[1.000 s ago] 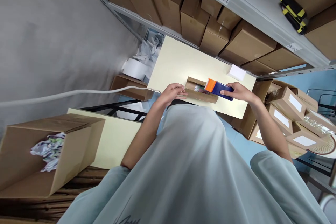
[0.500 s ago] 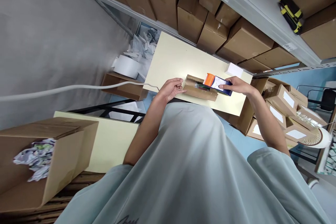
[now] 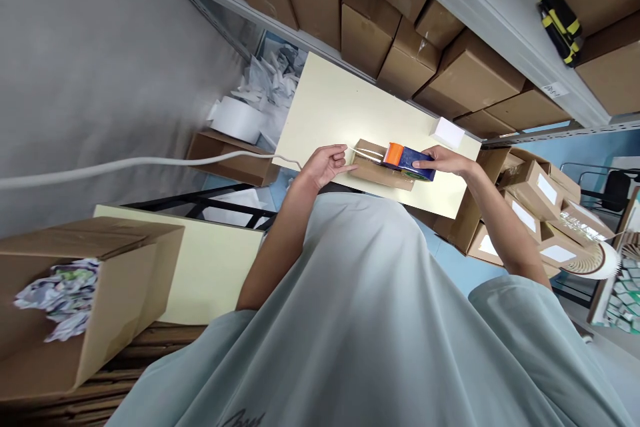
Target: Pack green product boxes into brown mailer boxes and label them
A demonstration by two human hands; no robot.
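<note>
In my right hand (image 3: pixel 445 160) is a tape dispenser (image 3: pixel 409 161), blue with an orange front, gripped at its right end above a small cardboard box (image 3: pixel 380 175). A shiny strip of clear tape (image 3: pixel 369 153) runs from the orange end towards my left hand (image 3: pixel 326 165). The left thumb and index finger are pinched together at the strip's end, while the lower fingers reach along the box's left end. The dispenser and tape hide part of the box's top. Under the box is a cream tabletop (image 3: pixel 333 101).
A white block-shaped item (image 3: pixel 449 133) lies at the table's right back. Shelves with cardboard boxes (image 3: pixel 370 23) stand behind. More cartons (image 3: pixel 533 190) are at right, and an open carton with crumpled paper (image 3: pixel 130 307) is at lower left. A white cable (image 3: pixel 150 161) crosses the left side.
The dispenser has turned in my right hand and shifted slightly left, now showing its blue side. A tape strip now shows between it and my left hand.
</note>
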